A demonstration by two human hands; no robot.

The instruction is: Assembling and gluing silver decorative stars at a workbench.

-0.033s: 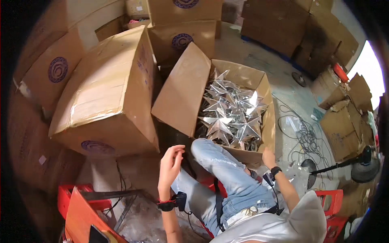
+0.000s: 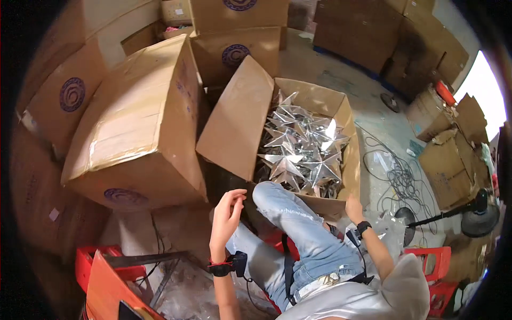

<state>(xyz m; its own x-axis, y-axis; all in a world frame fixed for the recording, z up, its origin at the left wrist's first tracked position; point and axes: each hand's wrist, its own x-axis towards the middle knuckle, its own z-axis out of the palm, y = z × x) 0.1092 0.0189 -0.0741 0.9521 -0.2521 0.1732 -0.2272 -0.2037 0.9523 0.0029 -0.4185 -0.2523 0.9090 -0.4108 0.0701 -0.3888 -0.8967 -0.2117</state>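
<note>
Beyond the knees: open brown cardboard box [image 2: 341, 109] of shiny silver foil stars [image 2: 301, 152].
Left hand [image 2: 228, 210]: raised, fingers loosely curled, empty, short of the box.
Right hand [image 2: 353, 208]: touching the box's near wall; grip unclear.

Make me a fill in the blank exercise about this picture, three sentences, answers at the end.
1. The open cardboard box is full of shiny silver ____-shaped pieces.
2. The right hand rests on the box's near ____.
3. The left hand is raised with its fingers curled and holds ____.

Missing words: star; edge; nothing
</note>
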